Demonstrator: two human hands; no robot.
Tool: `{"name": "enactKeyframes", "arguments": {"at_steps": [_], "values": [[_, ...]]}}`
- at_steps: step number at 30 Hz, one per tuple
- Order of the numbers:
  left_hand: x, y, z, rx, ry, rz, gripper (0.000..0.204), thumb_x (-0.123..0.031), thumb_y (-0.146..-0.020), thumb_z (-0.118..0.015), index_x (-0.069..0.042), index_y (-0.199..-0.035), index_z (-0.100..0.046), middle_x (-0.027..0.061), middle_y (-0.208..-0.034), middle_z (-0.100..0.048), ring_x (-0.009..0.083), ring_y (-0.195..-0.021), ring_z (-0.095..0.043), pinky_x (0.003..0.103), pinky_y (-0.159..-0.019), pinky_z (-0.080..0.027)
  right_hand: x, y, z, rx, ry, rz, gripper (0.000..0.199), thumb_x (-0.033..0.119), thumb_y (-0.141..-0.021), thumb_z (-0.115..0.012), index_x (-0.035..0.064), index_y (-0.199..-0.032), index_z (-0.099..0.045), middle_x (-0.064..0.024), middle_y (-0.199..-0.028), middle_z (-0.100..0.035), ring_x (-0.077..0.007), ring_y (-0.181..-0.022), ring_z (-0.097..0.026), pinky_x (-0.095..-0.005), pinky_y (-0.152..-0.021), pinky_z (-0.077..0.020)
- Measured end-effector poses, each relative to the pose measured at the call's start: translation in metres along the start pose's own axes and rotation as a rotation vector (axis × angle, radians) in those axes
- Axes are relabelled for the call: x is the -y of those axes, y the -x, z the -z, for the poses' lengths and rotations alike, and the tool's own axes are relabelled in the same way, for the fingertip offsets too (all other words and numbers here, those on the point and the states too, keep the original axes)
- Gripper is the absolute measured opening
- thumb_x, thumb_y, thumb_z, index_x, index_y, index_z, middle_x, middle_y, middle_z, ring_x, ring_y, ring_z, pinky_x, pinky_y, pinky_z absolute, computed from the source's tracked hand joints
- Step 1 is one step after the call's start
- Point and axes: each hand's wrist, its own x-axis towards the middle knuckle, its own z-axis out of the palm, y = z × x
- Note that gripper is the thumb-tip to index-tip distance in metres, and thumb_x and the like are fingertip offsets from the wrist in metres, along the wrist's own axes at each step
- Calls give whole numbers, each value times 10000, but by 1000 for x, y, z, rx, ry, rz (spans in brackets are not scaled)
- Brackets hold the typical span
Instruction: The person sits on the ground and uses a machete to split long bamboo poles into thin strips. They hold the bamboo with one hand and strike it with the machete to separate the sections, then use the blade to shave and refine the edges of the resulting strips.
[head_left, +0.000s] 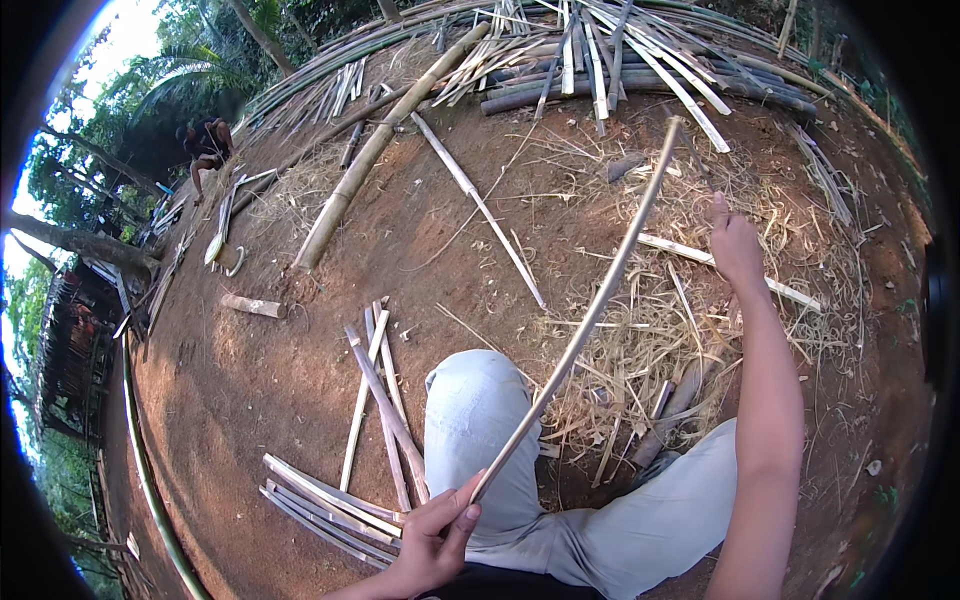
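In the head view, the person sits on bare brown soil (260, 400), pale trousers (475, 410) bent at the knee around six o'clock. The left hand (435, 540), just past six, is pinched round the lower end of a long, thin bamboo strip (590, 322). That strip slants up across the middle, passing in front of one trouser leg, its far end near half past one.

Between two and three o'clock I see the right hand (737, 250) at the end of an outstretched arm, fingers curled. A slim dark thing runs up from it toward the strip's tip — too fine for me to make out, and I cannot tell how firmly it is gripped.

Below that hand, toward four, lie curly shavings (610, 375) heaped by a short dark log (685, 400). At seven a sheaf of split slats (330, 505) fans out on the ground, with a few longer pieces (385, 400) crossing above it. A cut stub (253, 305) rests at nine, a thick pole (375, 165) stretches out at eleven, and a big pile of poles and strips (640, 80) spreads around one. Far off at ten — by the trees — another person (207, 150) bends low.
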Motion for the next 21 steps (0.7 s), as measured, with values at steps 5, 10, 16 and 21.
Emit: {"name": "enactKeyframes", "arguments": {"at_steps": [5,10,16,21], "values": [[20,-26,28,45,648,343,342,-202,-1047,-466,-17,-1328,-527,37,-798,-525,68,-600,-402,209,-520,-336,-32,-27,-8,140,-265,-345,942,710,-960,-157,-84,-866,-655,-270,-884,-641,-394,-917,-619,-500,-848,-447],[53,-28,52,30,950,369,265,-239,-1046,-447,-11,-1141,-544,101,-763,-538,103,-530,-416,235,-469,-342,-12,-14,7,224,-296,-305,892,758,-931,-203,-21,-724,-584,-188,-767,-578,-336,-762,-565,-463,-768,-431],[95,-17,69,-116,943,392,321,-267,-1039,-428,-37,-1242,-523,72,-671,-500,109,-468,-408,247,-411,-348,28,16,24,285,-360,-280,781,786,-907,-282,83,-658,-516,15,-521,-380,-134,-465,-429,-312,-435,-347],[93,0,74,-25,781,387,371,-285,-1020,-488,32,-1188,-581,59,-603,-488,93,-445,-393,233,-416,-308,97,64,30,522,-820,-82,556,561,-918,-603,6,-935,-637,94,-525,-346,-14,-386,-307,-202,-358,-243]]}}
